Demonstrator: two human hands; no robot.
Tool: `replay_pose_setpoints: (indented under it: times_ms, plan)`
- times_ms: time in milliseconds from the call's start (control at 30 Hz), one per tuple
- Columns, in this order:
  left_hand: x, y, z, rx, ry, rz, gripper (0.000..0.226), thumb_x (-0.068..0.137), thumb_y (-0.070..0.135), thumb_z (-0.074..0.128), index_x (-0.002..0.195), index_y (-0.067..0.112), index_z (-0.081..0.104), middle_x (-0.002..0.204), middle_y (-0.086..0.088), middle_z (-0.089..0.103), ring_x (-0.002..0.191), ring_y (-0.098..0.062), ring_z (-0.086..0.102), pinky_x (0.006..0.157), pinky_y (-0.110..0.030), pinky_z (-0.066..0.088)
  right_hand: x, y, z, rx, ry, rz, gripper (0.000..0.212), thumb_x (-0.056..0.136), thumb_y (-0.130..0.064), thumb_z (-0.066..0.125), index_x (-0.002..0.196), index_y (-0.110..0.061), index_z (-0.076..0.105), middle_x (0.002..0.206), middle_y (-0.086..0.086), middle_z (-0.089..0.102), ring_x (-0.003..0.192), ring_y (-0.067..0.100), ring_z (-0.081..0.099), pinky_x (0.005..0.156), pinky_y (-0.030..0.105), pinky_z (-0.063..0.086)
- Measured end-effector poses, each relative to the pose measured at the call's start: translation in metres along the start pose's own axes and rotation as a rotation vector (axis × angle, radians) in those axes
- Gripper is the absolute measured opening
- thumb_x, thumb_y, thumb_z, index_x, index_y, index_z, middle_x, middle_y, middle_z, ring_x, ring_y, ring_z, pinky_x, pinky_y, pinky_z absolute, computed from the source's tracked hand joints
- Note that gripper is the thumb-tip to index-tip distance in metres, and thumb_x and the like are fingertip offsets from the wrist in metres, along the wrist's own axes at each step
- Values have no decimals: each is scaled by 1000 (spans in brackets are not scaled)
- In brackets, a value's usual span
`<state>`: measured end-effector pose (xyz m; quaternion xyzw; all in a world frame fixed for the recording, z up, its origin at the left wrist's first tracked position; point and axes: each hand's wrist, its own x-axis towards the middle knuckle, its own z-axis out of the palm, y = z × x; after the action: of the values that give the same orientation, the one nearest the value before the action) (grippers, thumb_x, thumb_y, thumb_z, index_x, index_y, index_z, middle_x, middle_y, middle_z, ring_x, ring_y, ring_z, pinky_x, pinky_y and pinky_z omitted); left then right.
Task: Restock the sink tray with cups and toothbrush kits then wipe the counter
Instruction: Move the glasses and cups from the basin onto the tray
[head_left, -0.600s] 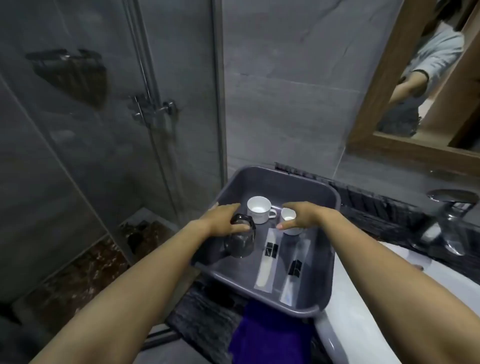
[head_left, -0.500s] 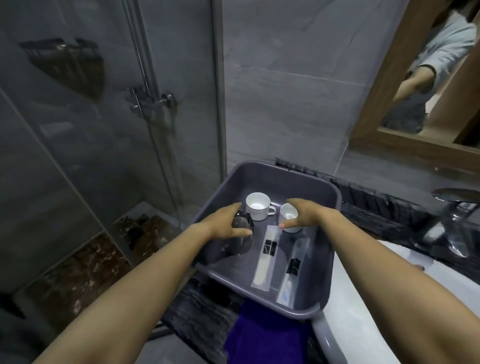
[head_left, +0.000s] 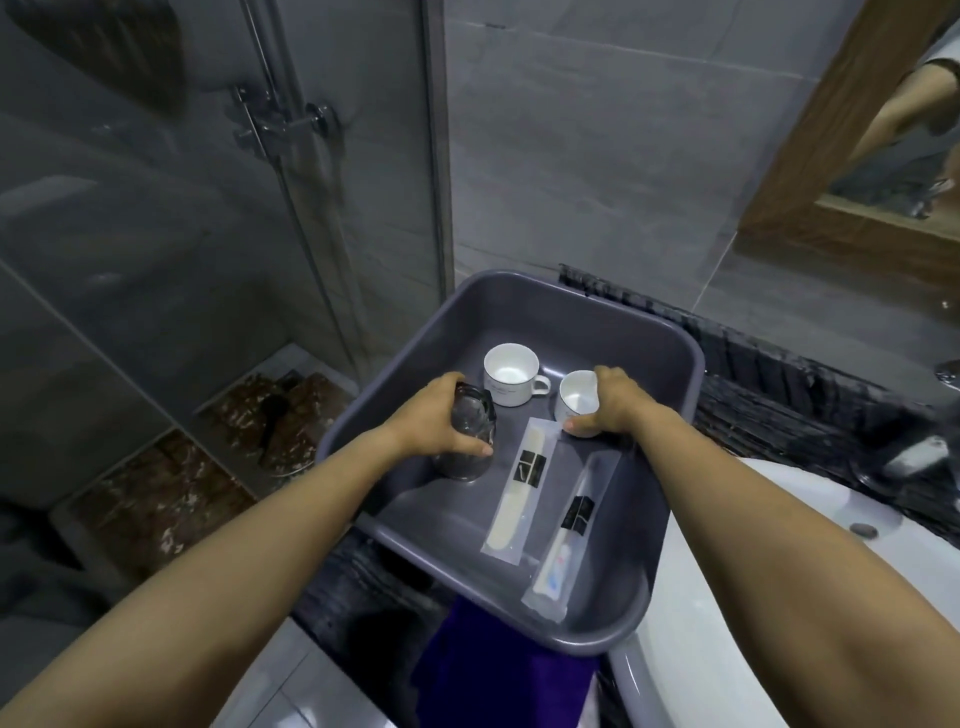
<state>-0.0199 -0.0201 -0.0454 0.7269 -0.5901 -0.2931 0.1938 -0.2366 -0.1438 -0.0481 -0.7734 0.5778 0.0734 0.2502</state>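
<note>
A grey plastic tray (head_left: 660, 332) sits on the dark counter left of the sink. My left hand (head_left: 434, 418) grips a clear glass (head_left: 470, 415) standing at the tray's left side. My right hand (head_left: 613, 402) holds a small white cup (head_left: 575, 397) on the tray floor. A white mug (head_left: 509, 376) with a handle stands between them, further back. Two wrapped toothbrush kits lie flat in the tray: one (head_left: 519, 493) in the middle, the other (head_left: 569, 540) to its right near the front rim.
A purple cloth (head_left: 498, 670) hangs below the tray's front edge. The white sink basin (head_left: 737, 571) lies to the right, with a chrome tap (head_left: 914, 452) behind it. A glass shower partition (head_left: 208, 208) stands at the left, a wood-framed mirror (head_left: 831, 156) at the upper right.
The view has tilted down a little. Both hands stay on the glass and the small cup in nearly the same spots in the tray.
</note>
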Motion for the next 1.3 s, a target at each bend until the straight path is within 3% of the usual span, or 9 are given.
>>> replay_pose_setpoints:
  times_ms: [167,333,433,667,833,933,1067,1133,1300]
  plan:
    - [6,-3,10,-84,43,-30,84,51,31,87,121,14,44,122,-6,52,110,-19,52,87,-23,40,9,-1,2,31,9,28,92,67,-42,79,136,-6,31,141,13,35,128,32,38,102,43,40]
    - [4,-1,22,-35,82,-89,96,52,35,86,132,16,35,132,-12,37,126,-27,36,106,-33,34,9,0,8,-12,-42,38,100,66,-40,80,141,-8,22,144,14,31,133,32,31,106,43,36]
    - [2,3,25,-28,106,-131,100,53,33,86,135,15,30,132,-13,35,127,-28,35,107,-35,33,7,1,10,-47,-80,89,101,66,-31,81,142,-13,17,142,16,35,132,35,34,102,44,40]
    - [2,6,25,-50,189,-160,83,51,29,87,117,5,42,124,-12,46,114,-26,48,95,-34,44,-2,1,4,-66,3,181,49,74,-11,72,117,-1,50,122,17,55,92,32,57,68,30,44]
    - [2,6,20,-53,185,-147,81,52,26,87,116,5,44,122,-12,50,111,-25,50,91,-30,42,-5,0,5,35,-32,174,36,65,-28,81,66,-10,50,84,11,60,71,28,57,58,29,48]
    - [0,6,18,-53,175,-146,80,53,24,87,118,6,44,123,-12,50,111,-25,51,90,-30,42,-9,-1,5,146,-24,195,25,69,-23,80,65,-7,60,58,7,61,46,19,54,50,24,47]
    - [-2,5,16,-56,162,-144,79,53,23,87,118,6,45,123,-12,52,111,-24,52,88,-28,41,-9,-3,7,284,31,212,15,73,-10,76,75,-3,62,60,12,59,30,16,49,40,19,43]
    - [-3,5,15,-55,162,-146,79,53,24,87,118,6,45,122,-12,52,111,-24,52,87,-27,41,-7,-3,8,364,51,221,13,73,-5,74,76,-2,62,56,13,59,27,16,49,42,20,47]
    - [-7,5,11,-51,159,-145,79,54,24,86,119,7,45,123,-12,53,111,-25,53,86,-26,40,-9,-2,10,566,56,227,13,74,2,73,83,1,65,67,18,60,55,24,54,74,42,57]
